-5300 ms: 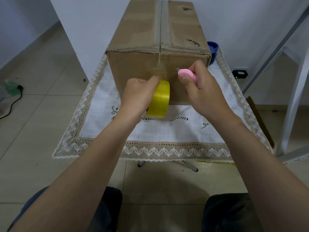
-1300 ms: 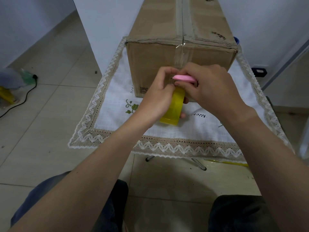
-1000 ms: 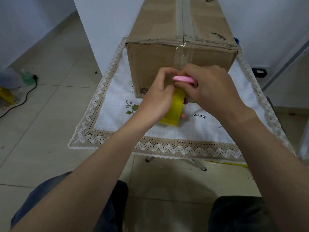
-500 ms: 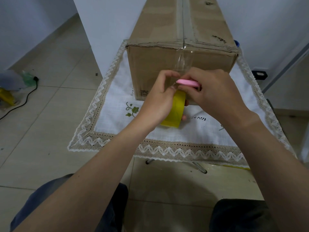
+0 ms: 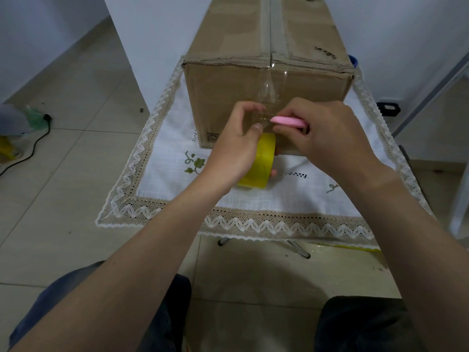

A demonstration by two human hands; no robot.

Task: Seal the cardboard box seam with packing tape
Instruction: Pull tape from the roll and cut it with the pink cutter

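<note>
Left hand [image 5: 234,148] is curled around the yellow tape roll [image 5: 261,163], right hand [image 5: 327,133] pinching a pink cutter [image 5: 288,121] at the clear tape strip [image 5: 271,85] running down the cardboard box [image 5: 228,82] front. Box sits on a lace-edged white cloth [image 5: 162,158], tiled floor [image 5: 63,174] all around.

yellow tape roll [image 5: 261,163], pink cutter [image 5: 288,121], brown box [image 5: 228,80]

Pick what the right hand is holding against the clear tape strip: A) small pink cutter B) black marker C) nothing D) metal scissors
A: the right hand grips a small pink cutter with its tip at the clear tape strip on the brown cardboard box, while the left hand holds the yellow tape roll.
</note>
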